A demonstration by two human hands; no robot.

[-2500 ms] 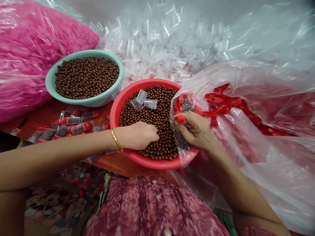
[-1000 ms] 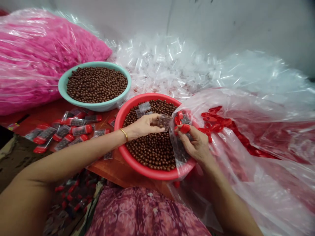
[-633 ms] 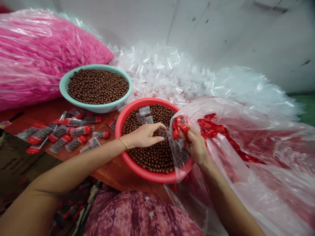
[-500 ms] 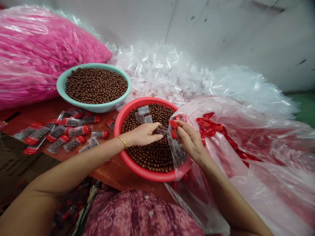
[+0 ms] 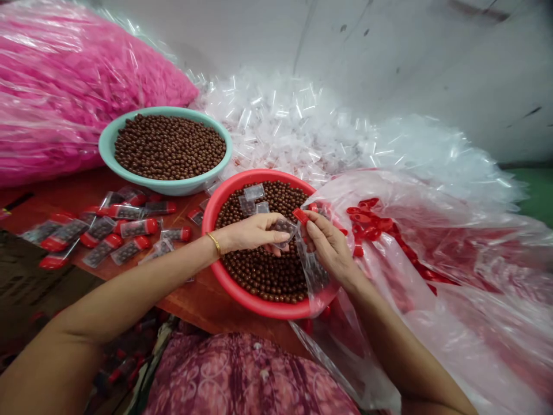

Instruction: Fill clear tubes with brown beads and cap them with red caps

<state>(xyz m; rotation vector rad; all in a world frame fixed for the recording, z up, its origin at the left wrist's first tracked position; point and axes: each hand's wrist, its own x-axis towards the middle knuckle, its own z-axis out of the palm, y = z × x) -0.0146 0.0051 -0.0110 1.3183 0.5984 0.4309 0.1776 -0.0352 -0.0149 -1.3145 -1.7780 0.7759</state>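
Over the red basin (image 5: 211, 230) of small brown balls (image 5: 259, 279), my left hand (image 5: 259, 231) grips a clear plastic container (image 5: 286, 228) with its mouth toward the right. A few brown balls seem to show through its wall. My right hand (image 5: 327, 242) pinches a red cap (image 5: 300, 216) just beside the container's end; the two look close but apart. Several empty clear containers (image 5: 254, 192) lie on the balls behind my left hand. A thin clear plastic bag (image 5: 367, 184) holding red caps (image 5: 367, 222) drapes over the basin's right rim.
A pale green basin (image 5: 108, 151) of brown balls stands at the back left. Capped, filled containers (image 5: 129, 251) lie on the red tabletop (image 5: 190, 300). Pink pieces in a bag (image 5: 86, 86) and a heap of clear containers (image 5: 294, 127) line the wall.
My left hand has turned and lifted the container slightly toward the right hand. The red cap in my right hand has shifted a little left and tilted.
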